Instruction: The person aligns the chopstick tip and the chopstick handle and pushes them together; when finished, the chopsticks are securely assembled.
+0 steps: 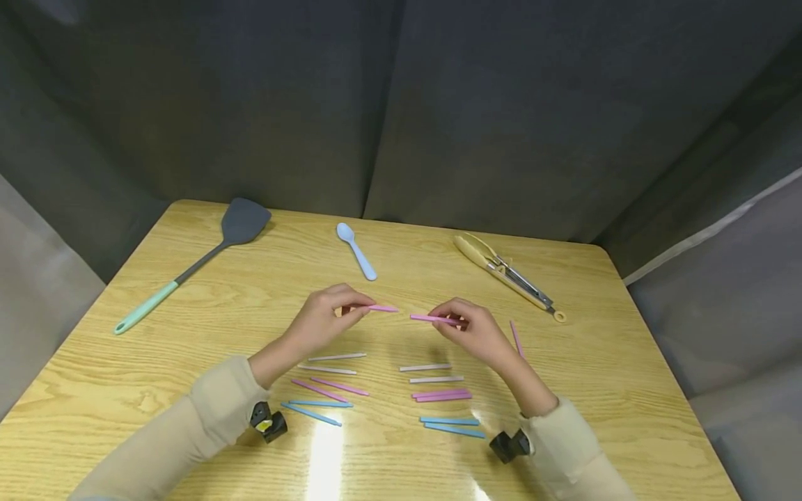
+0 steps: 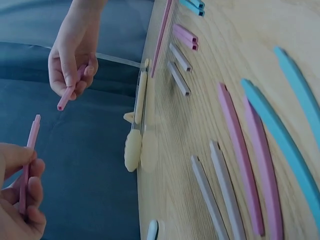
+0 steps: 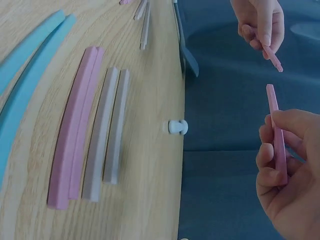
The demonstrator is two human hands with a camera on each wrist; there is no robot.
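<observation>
My left hand pinches a slim pink square rod above the table; in the left wrist view its free end narrows to a peg. Opposite it, my right hand grips another pink rod, whose facing end looks square and hollow in the left wrist view. A small gap separates the two rods, which point roughly at each other. Below the hands lie two groups of paired rods: white, pink and blue on the left; white, pink and blue on the right.
A single pink rod lies beside the right forearm. Toward the back are a dark spatula with a green handle, a light blue spoon and yellow-tipped tongs. Grey curtains surround the wooden table.
</observation>
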